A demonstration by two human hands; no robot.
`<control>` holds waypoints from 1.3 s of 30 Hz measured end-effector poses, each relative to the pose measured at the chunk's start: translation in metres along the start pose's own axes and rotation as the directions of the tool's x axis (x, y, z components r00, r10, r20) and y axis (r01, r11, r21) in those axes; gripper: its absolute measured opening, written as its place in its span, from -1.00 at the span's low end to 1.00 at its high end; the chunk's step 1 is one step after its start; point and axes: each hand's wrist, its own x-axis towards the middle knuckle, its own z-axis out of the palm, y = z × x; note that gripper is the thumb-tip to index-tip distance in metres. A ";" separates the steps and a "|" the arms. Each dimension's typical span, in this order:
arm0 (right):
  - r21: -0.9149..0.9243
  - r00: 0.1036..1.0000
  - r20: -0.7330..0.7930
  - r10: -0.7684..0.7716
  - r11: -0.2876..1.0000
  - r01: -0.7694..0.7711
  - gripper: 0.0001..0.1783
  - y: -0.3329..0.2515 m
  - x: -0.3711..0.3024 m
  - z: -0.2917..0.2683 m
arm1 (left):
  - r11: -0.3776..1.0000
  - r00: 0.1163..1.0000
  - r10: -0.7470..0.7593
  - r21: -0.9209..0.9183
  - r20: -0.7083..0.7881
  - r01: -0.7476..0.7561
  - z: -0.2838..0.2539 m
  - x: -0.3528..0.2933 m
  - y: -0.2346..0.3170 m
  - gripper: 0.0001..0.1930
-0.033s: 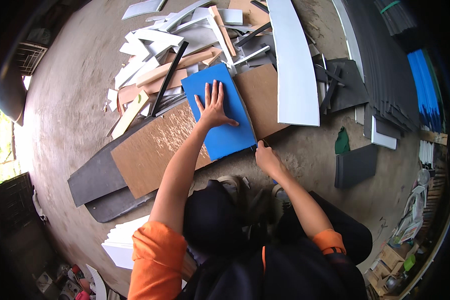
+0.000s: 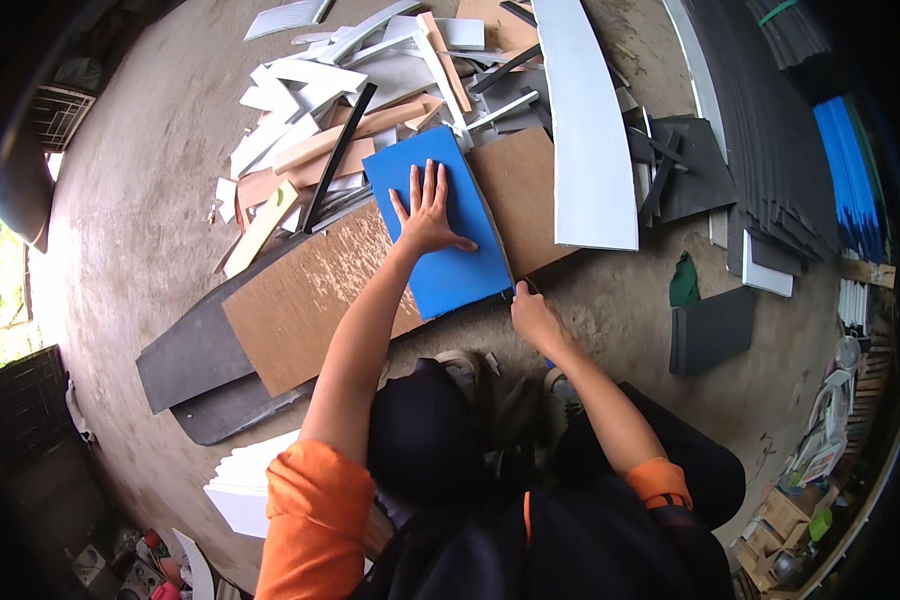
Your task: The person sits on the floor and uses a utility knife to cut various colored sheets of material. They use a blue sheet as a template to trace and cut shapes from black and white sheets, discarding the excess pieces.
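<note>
My left hand lies flat with spread fingers on a blue rectangular sheet, pressing it down. The sheet rests crosswise over a scuffed brown board, its near end reaching past the board's front edge. At the sheet's near right corner, my right hand is closed round a small cutter knife. Only a dark bit of the knife shows beside the thumb; the fingers hide the rest. Dark grey sheets lie under the brown board.
Beyond the board is a heap of white, tan and black offcuts. A long white panel lies to its right. Stacked dark sheets and blue sheets stand at far right. A dark block and white sheets are nearer me.
</note>
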 end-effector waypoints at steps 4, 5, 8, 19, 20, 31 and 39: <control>-0.057 0.999 0.011 -0.040 0.998 0.041 -0.77 0.004 -0.001 -0.009 | 1.000 1.000 0.012 0.002 -0.003 -0.012 0.001 0.007 -0.001 0.45; -0.080 0.997 -0.007 -0.072 0.994 0.072 -0.76 0.003 0.002 -0.018 | 1.000 1.000 0.009 0.012 -0.004 -0.009 0.001 0.009 -0.002 0.45; -0.126 0.983 -0.077 -0.167 0.980 0.157 -0.69 -0.010 0.014 -0.055 | 1.000 1.000 -0.004 0.027 -0.001 0.004 -0.003 0.009 -0.003 0.46; -0.073 0.902 -0.341 -0.264 0.964 0.254 -0.66 -0.103 0.196 -0.094 | 0.999 1.000 -0.027 -0.040 0.008 0.027 -0.009 0.007 -0.001 0.43; -0.072 0.910 -0.328 -0.253 0.967 0.243 -0.66 -0.104 0.201 -0.092 | 0.999 1.000 -0.029 -0.041 0.013 0.029 -0.010 0.006 0.000 0.43; -0.003 0.996 0.077 0.046 0.999 -0.046 -0.68 -0.109 0.174 -0.106 | 0.999 0.999 -0.027 -0.039 -0.023 0.026 -0.006 0.008 0.004 0.42; 0.068 0.993 0.095 0.070 0.995 -0.077 -0.69 -0.031 0.060 -0.040 | 1.000 0.999 -0.029 0.009 -0.026 0.030 -0.003 0.007 0.003 0.45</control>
